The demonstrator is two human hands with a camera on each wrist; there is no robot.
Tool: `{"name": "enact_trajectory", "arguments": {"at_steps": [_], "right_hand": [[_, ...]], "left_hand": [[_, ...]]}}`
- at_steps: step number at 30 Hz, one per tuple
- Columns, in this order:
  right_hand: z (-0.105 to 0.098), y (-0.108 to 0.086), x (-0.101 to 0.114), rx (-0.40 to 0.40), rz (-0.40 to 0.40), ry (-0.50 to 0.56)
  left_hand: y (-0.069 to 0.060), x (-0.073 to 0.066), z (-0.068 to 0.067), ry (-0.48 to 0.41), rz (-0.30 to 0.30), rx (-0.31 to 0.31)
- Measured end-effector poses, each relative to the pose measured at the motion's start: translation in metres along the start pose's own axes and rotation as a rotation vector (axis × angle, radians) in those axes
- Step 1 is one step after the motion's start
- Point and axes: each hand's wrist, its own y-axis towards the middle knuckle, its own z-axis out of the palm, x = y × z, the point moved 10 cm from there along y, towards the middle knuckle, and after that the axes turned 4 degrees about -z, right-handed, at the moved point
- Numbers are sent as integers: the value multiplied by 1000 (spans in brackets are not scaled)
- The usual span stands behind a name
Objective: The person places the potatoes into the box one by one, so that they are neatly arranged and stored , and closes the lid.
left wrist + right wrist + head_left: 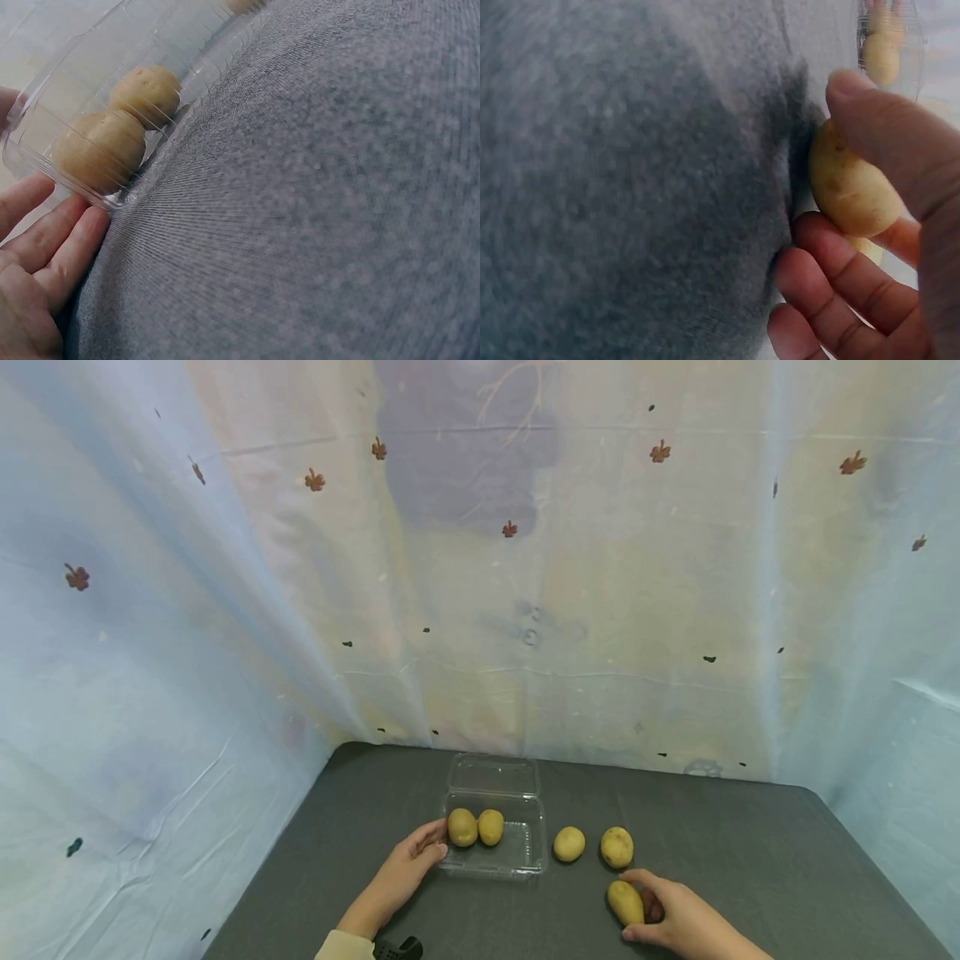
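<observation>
Between the right fingers, a potato.

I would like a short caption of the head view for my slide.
Left hand at an open box holding two potatoes; right hand grips another potato, with two more nearby.

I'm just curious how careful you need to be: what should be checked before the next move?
1. Lid open: ok, folded back.
2. Right hand around its potato: ok, thumb and fingers on opposite sides.
3. That potato lifted off the table: cannot tell.
4. Left hand at the container: ok, touching its left side.
5. Room inside: ok, bare floor beside the two potatoes.
6. Nothing nearby to bump: not ok, two loose potatoes lie close.
</observation>
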Motion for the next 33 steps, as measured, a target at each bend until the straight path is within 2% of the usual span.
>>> {"name": "enact_trajectory", "arguments": {"at_steps": [4,11,14,17,22,27,33], "right_hand": [[1,2,1,-7,-7,-14],[0,9,14,-86,-31,-67],[-7,14,27,-167,-45,-76],[-21,19,41,-283,-58,-85],[-36,31,57,-432,-42,-69],[-39,45,73,-504,-70,-48],[-40,56,85,-539,-75,-46]], "left_hand": [[0,0,0,-3,-2,1],[-1,-2,-1,-7,0,-1],[-1,-3,-1,-1,-1,1],[-1,-3,-1,3,-5,0],[0,-2,-2,-5,-6,-2],[0,0,-2,-14,-5,3],[0,0,-1,-9,-13,-3]]}}
